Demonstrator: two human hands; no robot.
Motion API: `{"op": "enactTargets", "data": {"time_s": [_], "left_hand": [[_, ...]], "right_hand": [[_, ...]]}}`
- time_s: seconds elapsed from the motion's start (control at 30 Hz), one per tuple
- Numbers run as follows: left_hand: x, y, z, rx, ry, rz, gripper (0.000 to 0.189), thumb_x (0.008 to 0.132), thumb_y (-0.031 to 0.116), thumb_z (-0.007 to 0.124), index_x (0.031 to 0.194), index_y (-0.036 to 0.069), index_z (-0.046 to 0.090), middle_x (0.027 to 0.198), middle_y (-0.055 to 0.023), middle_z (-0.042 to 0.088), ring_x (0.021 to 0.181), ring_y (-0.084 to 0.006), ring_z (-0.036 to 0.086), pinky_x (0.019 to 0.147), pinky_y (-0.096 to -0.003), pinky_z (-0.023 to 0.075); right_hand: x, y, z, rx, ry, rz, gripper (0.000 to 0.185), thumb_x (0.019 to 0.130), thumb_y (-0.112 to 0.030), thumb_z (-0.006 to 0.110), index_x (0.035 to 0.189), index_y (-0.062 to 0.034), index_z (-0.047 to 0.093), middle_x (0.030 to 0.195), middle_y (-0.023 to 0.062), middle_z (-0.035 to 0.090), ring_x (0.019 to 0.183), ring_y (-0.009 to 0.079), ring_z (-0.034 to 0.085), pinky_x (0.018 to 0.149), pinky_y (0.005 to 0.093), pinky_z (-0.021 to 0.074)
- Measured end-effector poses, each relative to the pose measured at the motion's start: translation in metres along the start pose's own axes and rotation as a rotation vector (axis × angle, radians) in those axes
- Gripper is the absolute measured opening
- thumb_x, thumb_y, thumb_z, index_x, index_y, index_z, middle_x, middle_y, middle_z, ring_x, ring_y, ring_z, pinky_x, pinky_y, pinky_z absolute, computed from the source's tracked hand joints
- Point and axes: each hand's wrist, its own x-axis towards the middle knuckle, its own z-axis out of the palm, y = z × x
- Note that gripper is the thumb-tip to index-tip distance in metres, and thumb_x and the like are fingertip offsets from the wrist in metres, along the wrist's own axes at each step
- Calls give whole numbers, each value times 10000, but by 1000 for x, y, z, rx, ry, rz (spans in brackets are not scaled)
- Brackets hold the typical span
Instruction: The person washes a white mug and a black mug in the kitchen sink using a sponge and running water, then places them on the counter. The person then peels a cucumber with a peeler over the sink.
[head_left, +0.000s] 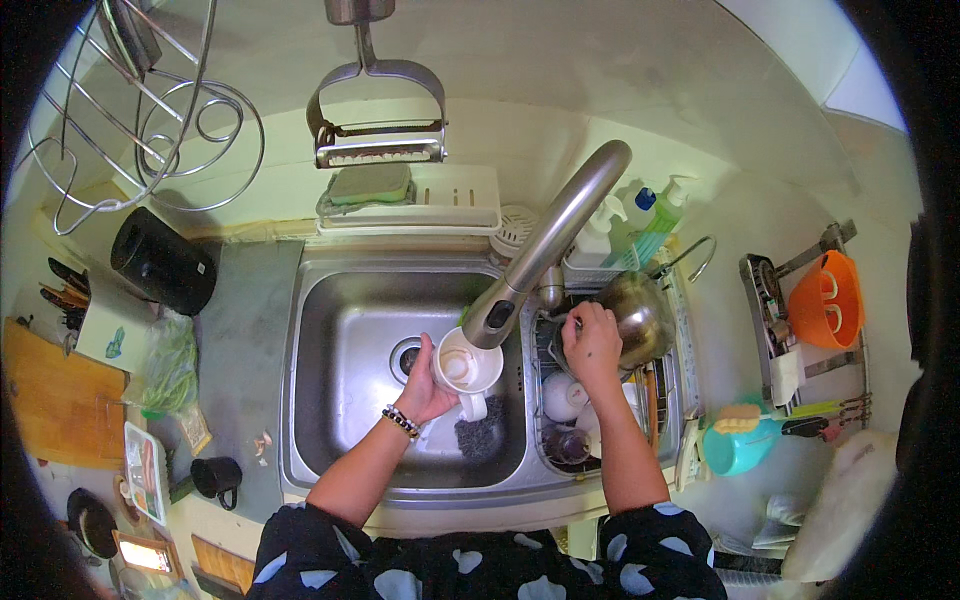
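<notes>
My left hand (431, 382) holds a white mug (466, 366) over the stainless steel sink (345, 315), its mouth turned up and below the faucet's spray head (491, 315). Brownish marks show on the inside of the mug, and its handle points towards me. No stream of water can be made out. At the dish rack on the right, my right hand (594, 341) has its fingers curled against the near side of a shiny metal pot (637, 315). The fingertips are partly hidden, so whether they grip it is unclear. Beneath the mug lies a dark scouring pad (480, 435).
White bowls (561, 396) and glassware (566, 444) fill the rack (536, 360). Behind the faucet stand pump bottles (664, 214); a sponge (371, 184) rests on a white shelf (450, 199). A peeler (379, 105) hangs overhead. The left counter (240, 360) holds a black mug (216, 478).
</notes>
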Motion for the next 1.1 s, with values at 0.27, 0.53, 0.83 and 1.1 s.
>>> {"op": "enactTargets", "data": {"time_s": [0.27,0.53,0.83,1.1], "left_hand": [[12,14,-15,-31,-87,-162,725,750,638,394,1237,101,402,1262,-132,432,1162,-296,412,989,-467,281],[4,-11,-17,95,-223,275,643,609,515,688,1123,167,522,1165,-43,515,1144,-202,418,998,-415,294],[32,-10,8,-78,78,154,658,832,606,293,1236,95,387,1242,-113,443,1128,-283,438,946,-472,345],[30,-1,6,-14,61,0,521,855,488,347,1213,118,424,1225,-85,472,1106,-267,471,910,-466,386]], "right_hand": [[-39,-56,5,156,-191,-601,117,690,-172,601,782,-103,579,886,37,569,981,200,515,908,439,332],[-49,-104,21,263,-114,-25,221,801,-267,500,902,-91,587,856,69,583,836,223,559,782,389,345],[-56,-57,-84,287,245,-43,274,724,-218,604,926,-44,538,941,123,545,913,273,519,793,417,387],[-79,134,-242,-480,391,524,331,631,-72,663,918,-49,498,897,138,556,860,332,535,730,404,429]]}}
